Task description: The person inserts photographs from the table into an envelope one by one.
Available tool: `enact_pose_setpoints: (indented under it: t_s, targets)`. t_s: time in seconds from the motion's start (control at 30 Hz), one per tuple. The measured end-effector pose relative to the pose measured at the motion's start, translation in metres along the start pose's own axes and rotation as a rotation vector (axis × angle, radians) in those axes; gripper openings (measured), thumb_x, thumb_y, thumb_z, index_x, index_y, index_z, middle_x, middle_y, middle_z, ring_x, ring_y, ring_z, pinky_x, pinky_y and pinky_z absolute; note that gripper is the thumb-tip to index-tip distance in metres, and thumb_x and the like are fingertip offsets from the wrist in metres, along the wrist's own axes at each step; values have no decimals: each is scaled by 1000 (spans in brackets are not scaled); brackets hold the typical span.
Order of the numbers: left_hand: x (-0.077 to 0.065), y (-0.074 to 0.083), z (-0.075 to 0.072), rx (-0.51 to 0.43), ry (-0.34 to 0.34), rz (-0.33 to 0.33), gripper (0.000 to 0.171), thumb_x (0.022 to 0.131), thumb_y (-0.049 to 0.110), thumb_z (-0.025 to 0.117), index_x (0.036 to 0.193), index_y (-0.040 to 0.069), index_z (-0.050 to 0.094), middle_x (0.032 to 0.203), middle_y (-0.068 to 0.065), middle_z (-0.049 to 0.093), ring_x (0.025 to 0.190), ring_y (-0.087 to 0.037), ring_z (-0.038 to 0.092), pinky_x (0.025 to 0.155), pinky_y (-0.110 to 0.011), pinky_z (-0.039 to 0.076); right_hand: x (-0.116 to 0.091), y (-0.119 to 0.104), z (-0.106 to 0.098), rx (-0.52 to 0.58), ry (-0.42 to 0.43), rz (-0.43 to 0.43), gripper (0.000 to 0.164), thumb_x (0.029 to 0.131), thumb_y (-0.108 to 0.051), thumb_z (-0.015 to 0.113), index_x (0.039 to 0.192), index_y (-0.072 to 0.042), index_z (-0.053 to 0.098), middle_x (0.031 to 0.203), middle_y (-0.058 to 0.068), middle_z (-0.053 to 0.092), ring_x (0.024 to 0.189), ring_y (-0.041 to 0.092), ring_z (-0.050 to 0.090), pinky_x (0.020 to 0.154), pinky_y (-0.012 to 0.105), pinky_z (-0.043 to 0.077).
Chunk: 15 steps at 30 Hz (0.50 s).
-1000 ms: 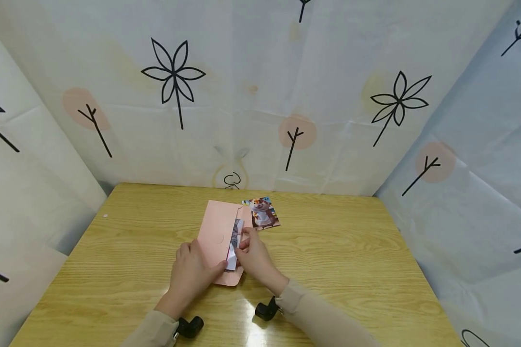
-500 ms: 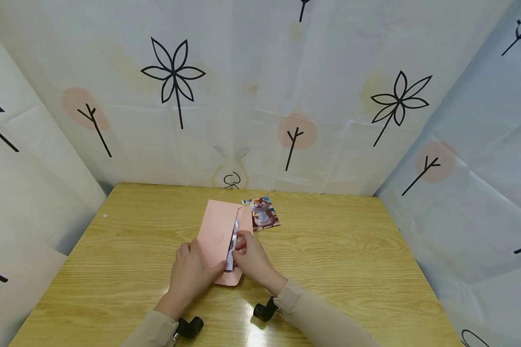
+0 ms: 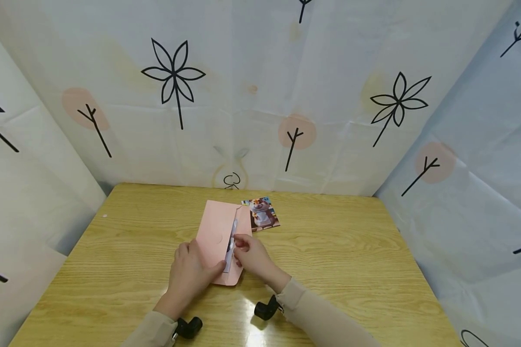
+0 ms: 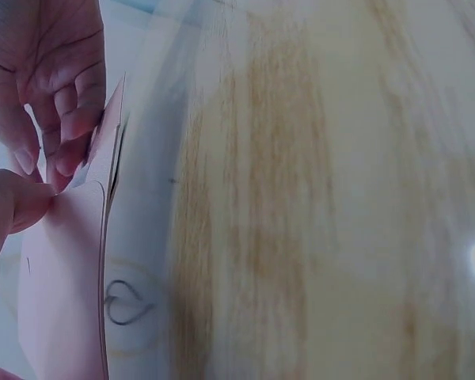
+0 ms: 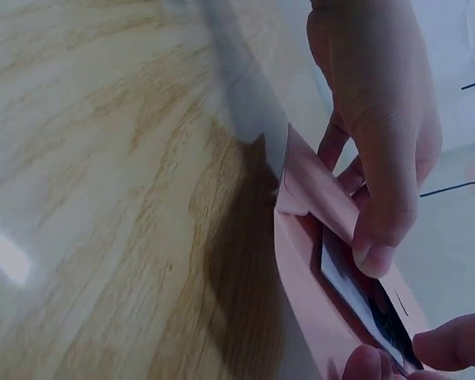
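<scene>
A pink envelope lies on the wooden table with its long opening to the right. Inside it, a photo print shows as a narrow strip along the opening. My left hand holds the envelope from its left side, thumb on the front near the opening and fingers at the far side. My right hand has its fingers curled at the photo's edge; in the right wrist view the photo runs down between thumb and fingertips. From the left wrist view, the right hand bends over the opening, which hides the fingertips' contact.
A second photo print of a cartoon animal lies partly behind the envelope at its upper right. The wooden table reaches back to a white patterned curtain. Black camera mounts sit at both wrists.
The photo has slid leftward into the envelope, so a narrower strip shows. My right hand has moved slightly left and down with it. The left hand holds nearly still.
</scene>
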<state>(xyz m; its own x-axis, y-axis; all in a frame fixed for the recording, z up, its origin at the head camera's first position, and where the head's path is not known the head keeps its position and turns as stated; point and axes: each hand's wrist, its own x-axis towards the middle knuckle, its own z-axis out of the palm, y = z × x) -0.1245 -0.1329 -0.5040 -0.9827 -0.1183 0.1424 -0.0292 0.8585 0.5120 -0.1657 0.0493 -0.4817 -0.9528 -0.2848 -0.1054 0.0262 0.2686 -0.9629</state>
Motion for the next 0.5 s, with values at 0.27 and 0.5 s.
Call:
enact_pose_setpoints:
  t_s: [0.27,0.5]
  targets:
    - [0,-5,-1,15,-23,-23,101,67,65,75,125,-13,45,107,-26,46,96,-38,45,75,-51,43,-2,-7,-22,-213,97,-115,40,95,-20,61,132,-7,55,107,7,57,89,21,60,68,31,52]
    - [0,-9,0,23,-27,-24,100,68,64,75,125,-12,44,108,-25,46,96,-37,45,75,-50,43,3,-5,-47,-179,161,-119,47,93,-33,64,132,-9,52,110,9,58,88,21,60,65,33,52]
